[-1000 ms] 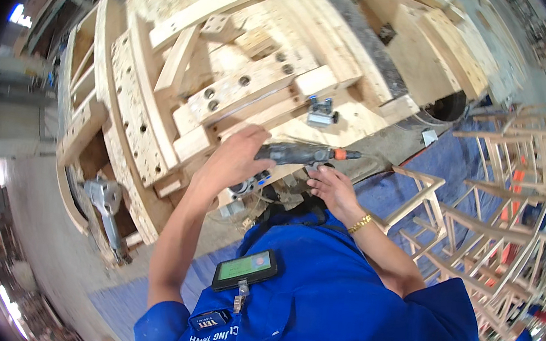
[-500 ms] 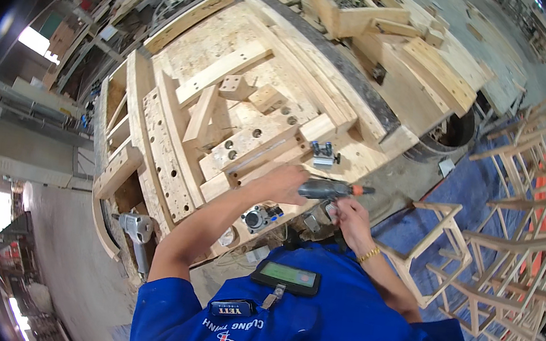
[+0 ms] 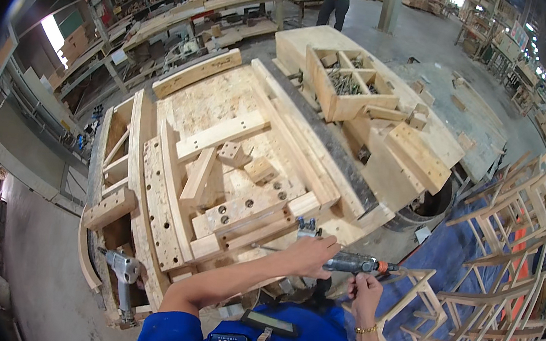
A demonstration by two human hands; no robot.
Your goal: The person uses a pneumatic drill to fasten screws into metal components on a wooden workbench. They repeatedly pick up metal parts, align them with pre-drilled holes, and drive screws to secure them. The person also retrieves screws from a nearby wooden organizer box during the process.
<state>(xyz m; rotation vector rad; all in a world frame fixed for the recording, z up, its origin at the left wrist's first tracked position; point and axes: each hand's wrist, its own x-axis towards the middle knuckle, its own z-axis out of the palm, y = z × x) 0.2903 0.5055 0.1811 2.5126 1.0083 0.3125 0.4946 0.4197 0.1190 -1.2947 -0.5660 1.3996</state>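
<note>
1. Left hand [image 3: 312, 254] is wrapped around the front of the power tool [image 3: 355, 265].
2. Right hand [image 3: 365, 291] sits under the tool's rear, fingers curled; its grip cannot be told.
3. The tool lies level at the near edge of the wooden jig [image 3: 217, 184].
4. Chair frames [image 3: 495, 290] stand on the right.

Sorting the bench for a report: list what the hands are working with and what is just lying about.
In use:
- left hand
- right hand
- grey power tool held by both
- wooden jig

Lying about:
- second tool hanging at the bench side
- compartmented wooden box
- stacked chair frames
</note>
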